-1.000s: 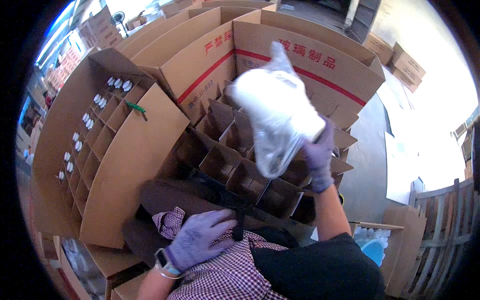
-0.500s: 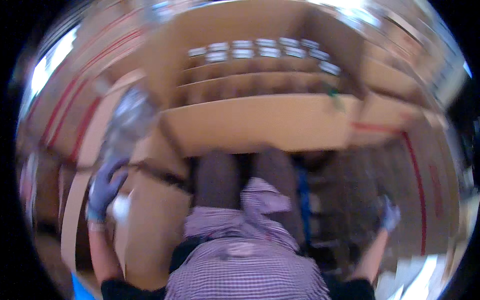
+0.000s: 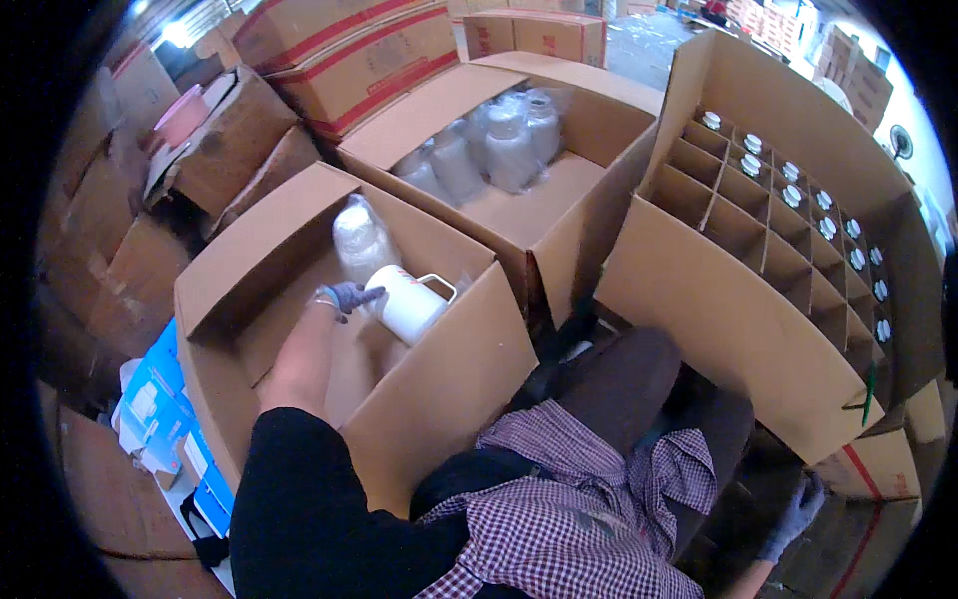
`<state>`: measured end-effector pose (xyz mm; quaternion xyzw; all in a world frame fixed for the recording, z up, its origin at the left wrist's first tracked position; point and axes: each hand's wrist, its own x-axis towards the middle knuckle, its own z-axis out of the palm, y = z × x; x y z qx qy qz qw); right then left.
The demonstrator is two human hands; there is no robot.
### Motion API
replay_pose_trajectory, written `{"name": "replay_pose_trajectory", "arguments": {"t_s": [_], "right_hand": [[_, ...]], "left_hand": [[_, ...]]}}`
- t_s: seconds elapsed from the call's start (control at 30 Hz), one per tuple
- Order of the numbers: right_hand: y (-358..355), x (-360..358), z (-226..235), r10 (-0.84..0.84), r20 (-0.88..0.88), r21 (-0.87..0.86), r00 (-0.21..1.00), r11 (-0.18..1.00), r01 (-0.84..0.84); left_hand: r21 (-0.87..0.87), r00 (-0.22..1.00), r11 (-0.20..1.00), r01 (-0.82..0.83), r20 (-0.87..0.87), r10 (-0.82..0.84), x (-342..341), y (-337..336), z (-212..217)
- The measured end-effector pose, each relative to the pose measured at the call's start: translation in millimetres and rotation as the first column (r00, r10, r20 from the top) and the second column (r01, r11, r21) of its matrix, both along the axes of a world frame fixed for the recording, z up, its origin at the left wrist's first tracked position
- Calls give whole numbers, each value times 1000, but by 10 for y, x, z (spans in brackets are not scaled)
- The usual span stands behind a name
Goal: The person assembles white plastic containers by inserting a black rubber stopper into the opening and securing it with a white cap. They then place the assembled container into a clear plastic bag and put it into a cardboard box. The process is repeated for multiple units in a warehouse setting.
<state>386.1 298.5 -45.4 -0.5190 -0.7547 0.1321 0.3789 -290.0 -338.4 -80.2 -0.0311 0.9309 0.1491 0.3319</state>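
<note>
My left hand (image 3: 349, 298), in a grey glove, reaches into the open carton (image 3: 334, 384) at the left. Its fingers are apart, the forefinger stretched to the near end of a white jug (image 3: 407, 304) with a loop handle. The jug lies tilted by the carton's right wall. Just beyond my hand stand clear-wrapped white vessels (image 3: 361, 240). My right hand (image 3: 796, 514), also gloved, hangs low at the right beside a brown carton, with part of its fingers hidden; I cannot make out anything in it.
A divided carton (image 3: 733, 309) at the right holds several white-topped items in its far cells. Another open carton (image 3: 589, 215) behind contains wrapped vessels (image 3: 499, 140). Stacked cartons (image 3: 369, 60) rise at the back, and blue printed boxes (image 3: 165, 409) stand at the left.
My view has turned left, so the divided carton now lies at the right. My left hand has moved farther into the left carton, to the white jug. My right hand stays low at the right.
</note>
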Motion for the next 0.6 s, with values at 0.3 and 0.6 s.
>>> {"name": "replay_pose_trajectory", "arguments": {"t_s": [0.3, 0.6], "right_hand": [[-238, -284, 133, 272, -146, -118, 951, 950, -290], [-1345, -1885, 882, 478, -657, -340, 584, 503, -794]], "left_hand": [[617, 934, 781, 94, -326, 145, 614, -138, 160], [79, 69, 662, 745, -997, 40, 1815, 1003, 2576]]}}
